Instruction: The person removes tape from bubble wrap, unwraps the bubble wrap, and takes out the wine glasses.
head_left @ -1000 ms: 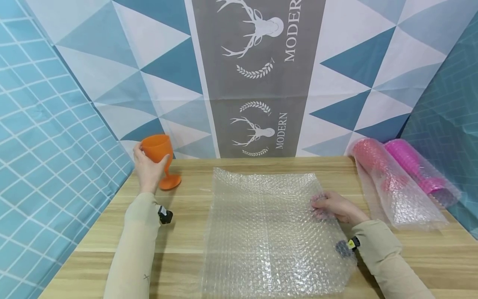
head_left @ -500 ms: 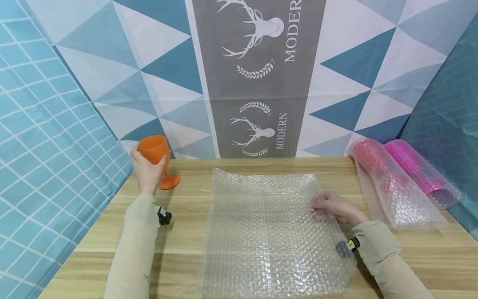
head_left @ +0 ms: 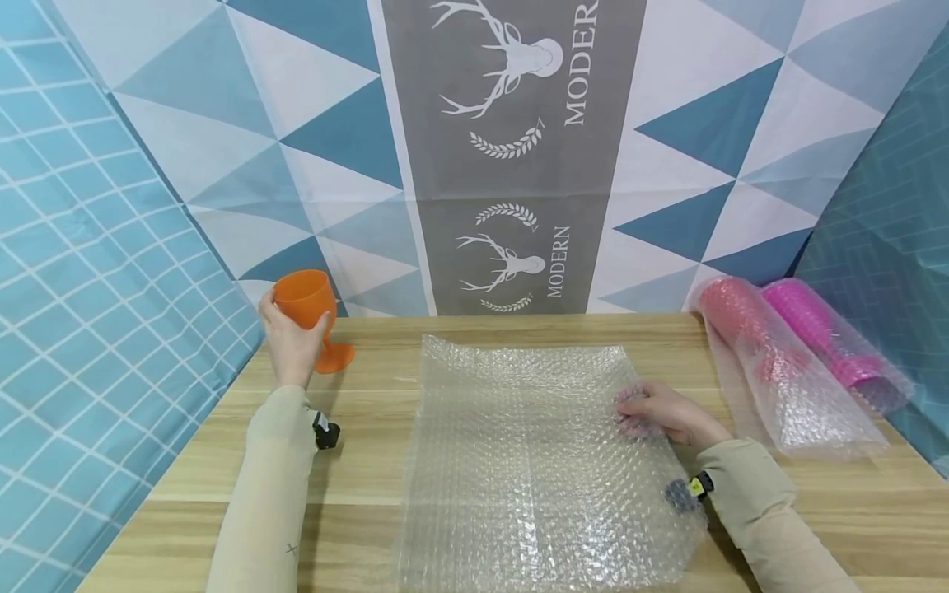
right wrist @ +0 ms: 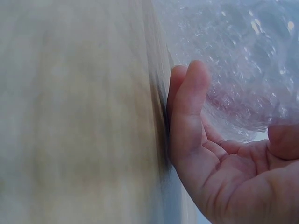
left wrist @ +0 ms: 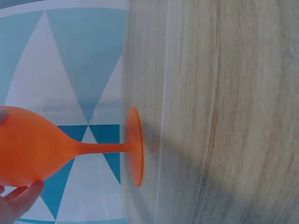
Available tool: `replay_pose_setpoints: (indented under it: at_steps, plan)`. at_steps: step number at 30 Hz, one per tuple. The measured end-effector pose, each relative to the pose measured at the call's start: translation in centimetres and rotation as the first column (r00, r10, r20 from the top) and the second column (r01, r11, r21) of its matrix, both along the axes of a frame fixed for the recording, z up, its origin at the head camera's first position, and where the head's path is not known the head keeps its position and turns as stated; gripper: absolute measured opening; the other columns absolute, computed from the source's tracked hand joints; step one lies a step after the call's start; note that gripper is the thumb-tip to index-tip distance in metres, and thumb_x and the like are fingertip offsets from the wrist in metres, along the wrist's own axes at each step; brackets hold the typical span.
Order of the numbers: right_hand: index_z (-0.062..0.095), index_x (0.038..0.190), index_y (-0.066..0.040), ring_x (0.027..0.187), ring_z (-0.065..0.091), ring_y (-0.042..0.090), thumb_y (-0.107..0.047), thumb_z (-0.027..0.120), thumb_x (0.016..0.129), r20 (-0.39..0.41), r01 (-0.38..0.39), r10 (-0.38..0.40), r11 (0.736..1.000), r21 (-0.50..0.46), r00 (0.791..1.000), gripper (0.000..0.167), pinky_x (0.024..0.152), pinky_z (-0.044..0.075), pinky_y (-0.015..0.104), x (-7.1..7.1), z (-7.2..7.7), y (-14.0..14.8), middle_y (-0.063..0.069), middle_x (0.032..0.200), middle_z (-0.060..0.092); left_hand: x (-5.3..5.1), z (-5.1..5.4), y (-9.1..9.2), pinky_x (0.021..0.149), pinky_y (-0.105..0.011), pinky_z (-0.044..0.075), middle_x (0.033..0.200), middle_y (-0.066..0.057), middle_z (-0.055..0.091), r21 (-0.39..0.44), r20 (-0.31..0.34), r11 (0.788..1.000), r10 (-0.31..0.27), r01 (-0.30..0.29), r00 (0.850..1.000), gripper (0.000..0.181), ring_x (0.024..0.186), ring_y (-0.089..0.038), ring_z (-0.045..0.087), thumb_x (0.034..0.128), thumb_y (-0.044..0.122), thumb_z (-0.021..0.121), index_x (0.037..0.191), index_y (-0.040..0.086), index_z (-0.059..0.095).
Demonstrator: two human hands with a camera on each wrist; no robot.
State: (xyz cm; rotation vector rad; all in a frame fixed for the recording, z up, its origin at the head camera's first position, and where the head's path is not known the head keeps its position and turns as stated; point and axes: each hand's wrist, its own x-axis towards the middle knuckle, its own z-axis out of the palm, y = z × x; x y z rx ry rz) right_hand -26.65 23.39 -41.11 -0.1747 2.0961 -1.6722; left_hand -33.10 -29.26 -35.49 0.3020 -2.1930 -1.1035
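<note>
My left hand (head_left: 291,342) grips the bowl of an orange goblet (head_left: 307,301) at the back left of the table, thumb on the near side. The goblet is roughly upright; in the left wrist view its stem and round foot (left wrist: 134,147) show by the tabletop, but I cannot tell whether the foot touches it. A sheet of clear bubble wrap (head_left: 511,461) lies spread over the middle of the table. My right hand (head_left: 663,412) pinches its right edge, thumb above and the other fingers under the film, as the right wrist view (right wrist: 224,163) also shows.
At the back right lie a red goblet (head_left: 741,309) and a pink goblet (head_left: 808,321), each wrapped in bubble wrap. A patterned cloth wall (head_left: 511,165) closes off the back, with blue cloth (head_left: 111,247) at the left side. The table (head_left: 371,494) is wood-grained.
My left hand and the orange goblet have shifted slightly to the left. The right hand and the bubble wrap sheet look unmoved.
</note>
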Motion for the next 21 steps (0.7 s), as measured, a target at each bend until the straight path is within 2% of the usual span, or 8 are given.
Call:
replay_pose_setpoints:
  at_steps: [5, 11, 17, 21]
  plan:
    - [0.043, 0.105, 0.012, 0.062, 0.061, 0.008, -0.003, 0.051, 0.087, -0.003, 0.011, -0.011, 1.000, 0.008, 1.000, 0.025, 0.061, 0.055, 0.024, -0.13, -0.09, 0.00, 0.003, 0.075, 0.060, 0.08, 0.18, 0.19, 0.104, -0.047, 0.032, 0.142, -0.014, 0.024, 0.017, 0.017, 1.000, 0.007, -0.007, 1.000, 0.084, 0.125, -0.033, 0.035, 0.0800, 0.027, 0.067, 0.141, 0.020, 0.009]
    - [0.045, 0.103, 0.010, 0.062, 0.060, 0.007, -0.005, 0.050, 0.088, -0.010, 0.000, 0.000, 1.000, 0.009, 1.000, 0.022, 0.060, 0.054, 0.023, -0.14, -0.21, 0.08, 0.001, 0.075, 0.060, 0.36, 0.54, 0.45, 0.104, -0.048, 0.032, 0.142, -0.016, 0.023, 0.030, 0.018, 1.000, 0.005, -0.006, 1.000, 0.083, 0.125, -0.034, 0.034, 0.0807, 0.023, 0.066, 0.141, 0.017, 0.008]
    - [0.045, 0.103, 0.010, 0.063, 0.060, 0.007, -0.005, 0.050, 0.088, -0.007, 0.008, -0.008, 1.000, -0.002, 1.000, 0.021, 0.061, 0.054, 0.024, 0.13, 0.16, -0.07, 0.001, 0.076, 0.059, 0.53, 0.77, 0.67, 0.103, -0.048, 0.033, 0.140, -0.015, 0.020, 0.019, 0.002, 1.000, -0.009, 0.009, 1.000, 0.084, 0.123, -0.035, 0.034, 0.0804, 0.021, 0.066, 0.141, 0.015, 0.008]
    - [0.045, 0.103, 0.009, 0.065, 0.060, 0.008, -0.006, 0.050, 0.089, -0.010, 0.009, -0.009, 1.000, -0.009, 1.000, 0.021, 0.062, 0.055, 0.025, 0.31, 0.43, -0.11, 0.002, 0.078, 0.059, 0.77, 0.97, 0.86, 0.102, -0.048, 0.034, 0.139, -0.014, 0.017, 0.007, 0.006, 1.000, 0.005, -0.005, 1.000, 0.083, 0.121, -0.035, 0.036, 0.0803, 0.023, 0.066, 0.141, 0.015, 0.009]
